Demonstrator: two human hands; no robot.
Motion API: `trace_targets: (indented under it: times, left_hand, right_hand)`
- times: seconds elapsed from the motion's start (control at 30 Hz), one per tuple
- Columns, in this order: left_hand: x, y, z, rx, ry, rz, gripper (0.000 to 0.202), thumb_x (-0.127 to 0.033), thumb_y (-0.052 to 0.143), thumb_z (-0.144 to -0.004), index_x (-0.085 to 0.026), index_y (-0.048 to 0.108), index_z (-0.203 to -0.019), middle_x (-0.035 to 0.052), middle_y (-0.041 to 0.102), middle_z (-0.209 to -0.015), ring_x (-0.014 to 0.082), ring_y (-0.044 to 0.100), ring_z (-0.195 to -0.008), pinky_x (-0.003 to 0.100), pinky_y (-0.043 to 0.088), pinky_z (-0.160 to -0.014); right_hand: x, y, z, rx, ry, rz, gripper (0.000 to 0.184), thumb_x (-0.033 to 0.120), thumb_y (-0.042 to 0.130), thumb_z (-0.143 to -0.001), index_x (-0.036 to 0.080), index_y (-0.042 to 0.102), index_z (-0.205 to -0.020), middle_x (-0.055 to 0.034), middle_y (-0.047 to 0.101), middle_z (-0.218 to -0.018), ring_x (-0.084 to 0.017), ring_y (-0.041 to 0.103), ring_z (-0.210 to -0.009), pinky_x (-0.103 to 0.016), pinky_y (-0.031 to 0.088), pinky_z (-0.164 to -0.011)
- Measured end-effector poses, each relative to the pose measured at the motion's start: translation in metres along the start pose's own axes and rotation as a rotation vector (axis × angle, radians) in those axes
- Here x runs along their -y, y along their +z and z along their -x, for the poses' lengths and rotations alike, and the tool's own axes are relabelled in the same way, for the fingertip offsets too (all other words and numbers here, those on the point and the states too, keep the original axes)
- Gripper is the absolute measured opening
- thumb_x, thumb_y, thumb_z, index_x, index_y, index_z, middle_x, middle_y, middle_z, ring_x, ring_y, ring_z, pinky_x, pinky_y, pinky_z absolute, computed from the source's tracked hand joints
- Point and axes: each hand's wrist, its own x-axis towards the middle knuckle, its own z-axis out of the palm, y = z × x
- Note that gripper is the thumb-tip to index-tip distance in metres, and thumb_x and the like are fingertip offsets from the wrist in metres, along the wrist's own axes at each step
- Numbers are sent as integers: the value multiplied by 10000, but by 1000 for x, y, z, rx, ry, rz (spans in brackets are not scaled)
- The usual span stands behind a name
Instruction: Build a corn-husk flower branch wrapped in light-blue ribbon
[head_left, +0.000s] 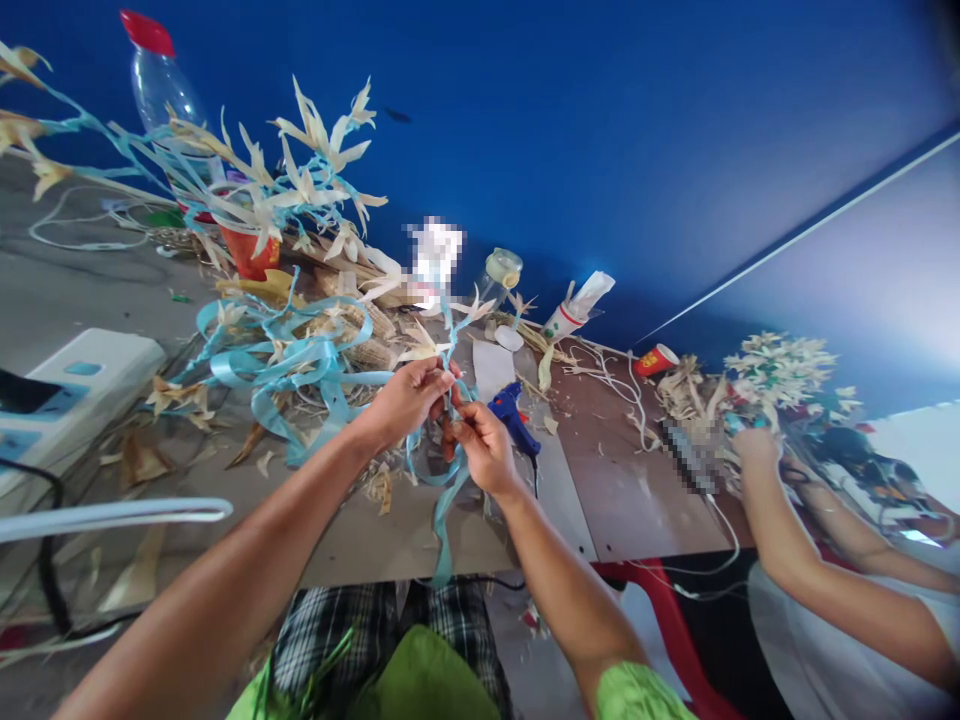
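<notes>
My left hand [411,402] is closed, pinching a thin flower stem [448,335] wrapped in light blue ribbon; pale dried-husk petals stand out at its top. Just below and to the right, my right hand [484,445] is closed on the light blue ribbon [444,535], whose loose end loops under the fingers and hangs towards the table edge. The fingers hide the exact grip. Beside my right hand lies a blue glue gun [515,420]. Left of my left hand, a tangle of blue ribbon [319,362] spreads over husks and corn cobs [371,352].
Finished husk flowers [315,150] stand in a red paper cup [251,250], near a red-capped bottle [157,85]. A white power strip [112,365] sits at left. A glass jar [499,275] stands behind. At right, a co-worker's arms [795,540] reach over the table among more flowers [784,368].
</notes>
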Motion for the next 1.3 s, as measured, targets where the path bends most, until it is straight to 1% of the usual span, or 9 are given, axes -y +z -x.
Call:
trace_targets:
  times: [0.17,0.33,0.47,0.6,0.8,0.9,1.03,1.13,1.3]
  left_hand:
    - [6,1,-2,16,-10,-96,199,-315,448,-844,-144,515,-920,-44,488,-572,63,343,-435,203,286,-439]
    - [11,3,-3,-44,61,-245,187,-326,482,-816,-146,532,-800,-37,477,-587,73,381,-494,210,315,-485]
    - [10,5,-4,-82,102,-182,176,-319,524,-797,-148,526,-838,-37,504,-609,82,424,-527,215,342,-521]
    - [9,7,-4,-113,117,-122,180,-324,568,-782,-159,498,-802,-44,507,-601,76,433,-525,208,342,-518]
    - [8,11,-4,-136,20,110,305,-359,692,-690,-171,457,-736,-54,503,-548,55,412,-460,183,302,-454]
    - [6,9,-2,-78,-58,203,334,-429,686,-703,-159,492,-729,-37,517,-559,49,408,-436,181,303,-430]
    - [5,5,1,9,-148,361,422,-547,641,-713,-136,559,-761,10,567,-650,76,492,-513,208,400,-498]
    - [9,1,1,-26,-161,323,463,-570,632,-709,-113,596,-774,21,578,-714,70,497,-551,213,412,-546]
    - [15,1,0,-57,-214,216,490,-566,561,-769,-92,647,-858,24,570,-727,62,456,-533,217,389,-532]
  right_hand:
    - [-2,-1,2,19,-29,54,290,479,549,-832,206,481,-765,33,521,-570,-106,501,-464,-248,392,-477]
    - [-4,-1,3,39,-32,69,265,447,540,-848,203,477,-767,37,527,-553,-109,505,-474,-246,398,-489]
    - [-3,-2,2,35,-37,47,248,433,541,-853,204,489,-772,32,535,-563,-109,505,-475,-247,394,-488]
    - [-2,-2,1,28,-30,1,253,446,557,-841,211,494,-770,31,535,-568,-112,503,-470,-252,394,-478]
    - [-1,-2,3,34,4,1,261,456,563,-834,215,492,-765,35,543,-580,-113,521,-471,-257,411,-486]
    - [-1,-1,2,37,-1,-82,246,426,576,-833,207,492,-762,42,545,-615,-96,527,-449,-242,408,-462]
    - [-1,-1,-1,-19,-21,-169,245,416,597,-817,203,488,-763,52,543,-641,-77,520,-432,-225,411,-441]
    - [1,-3,-3,-54,-40,-165,246,413,604,-811,203,485,-765,53,541,-641,-76,523,-444,-224,422,-451]
    - [3,-5,-4,-84,-88,-199,233,393,601,-815,202,477,-763,50,536,-659,-74,530,-459,-226,422,-469]
